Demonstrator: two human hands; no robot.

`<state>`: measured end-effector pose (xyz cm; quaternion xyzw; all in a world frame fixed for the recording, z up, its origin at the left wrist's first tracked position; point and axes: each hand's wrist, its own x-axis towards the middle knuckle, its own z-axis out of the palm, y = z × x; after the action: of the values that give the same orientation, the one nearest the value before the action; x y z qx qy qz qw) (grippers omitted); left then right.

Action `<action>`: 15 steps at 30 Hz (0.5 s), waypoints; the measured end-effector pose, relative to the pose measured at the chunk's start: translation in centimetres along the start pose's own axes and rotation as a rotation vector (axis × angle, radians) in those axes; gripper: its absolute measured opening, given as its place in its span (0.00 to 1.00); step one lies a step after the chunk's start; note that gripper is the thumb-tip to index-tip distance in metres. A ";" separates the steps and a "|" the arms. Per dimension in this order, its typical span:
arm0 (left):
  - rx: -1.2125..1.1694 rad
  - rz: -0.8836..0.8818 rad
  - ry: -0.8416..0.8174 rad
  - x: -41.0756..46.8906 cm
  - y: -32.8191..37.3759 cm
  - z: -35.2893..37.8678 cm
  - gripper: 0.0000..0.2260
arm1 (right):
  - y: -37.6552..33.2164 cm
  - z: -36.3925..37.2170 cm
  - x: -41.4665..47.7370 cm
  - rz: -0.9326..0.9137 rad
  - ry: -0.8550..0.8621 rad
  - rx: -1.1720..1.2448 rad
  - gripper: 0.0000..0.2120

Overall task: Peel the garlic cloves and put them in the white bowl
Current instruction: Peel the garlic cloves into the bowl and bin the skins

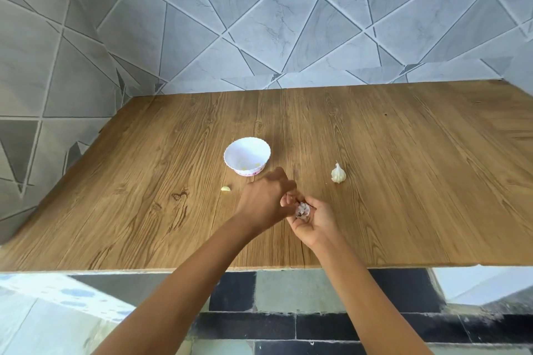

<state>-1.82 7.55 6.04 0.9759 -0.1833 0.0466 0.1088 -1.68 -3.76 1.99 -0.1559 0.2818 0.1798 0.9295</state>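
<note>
The table (pixel 403 153), wood-grained, fills the middle of the room's view and butts against a tiled wall (pixel 259 23) on its far and left sides. Two bare arms reach in from 6 o'clock and meet just short of the table's middle.

The right hand (pixel 315 220) lies palm up, fingers curled to cup a garlic piece (pixel 302 209). The left hand (pixel 264 200) shows its back, and its fingers curl in from 9 o'clock to meet the piece. They seem to pinch its loose skin, though the fingertips are mostly hidden behind the knuckles. So both hands are closed on the same piece, which sits between them, above the table and not on it. It is blurred and papery, and I cannot tell which way its long axis runs.

From that grip the bowl (pixel 230 157) stands at about 11 o'clock, near but apart, with a couple of pale yellow bits inside that look like peeled cloves. A whole bulb (pixel 338 174) sits at 1 o'clock, its tip pointing to 12. A loose clove (pixel 225 188) lies at 10 o'clock, just short of the bowl.

I judge the peeling to be under way. Once the skin is off, the drop goes up and left to the bowl, and the left hand is nearer to it.
</note>
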 end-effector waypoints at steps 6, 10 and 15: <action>-0.290 -0.075 0.056 -1.7 -1.3 0.0 0.07 | 0.2 0.5 0.1 0.059 -0.003 -0.143 0.14; -0.503 -0.242 0.168 -3.1 -1.0 0.3 0.06 | 0.6 1.0 0.1 0.160 -0.027 -0.271 0.14; -1.078 -0.634 0.376 -7.9 -1.3 -0.2 0.05 | 2.1 1.0 0.7 0.338 -0.116 -0.325 0.17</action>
<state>-8.70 11.55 4.98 0.7666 0.1378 0.0836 0.6216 -1.54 -1.31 2.02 -0.2436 0.2177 0.3845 0.8634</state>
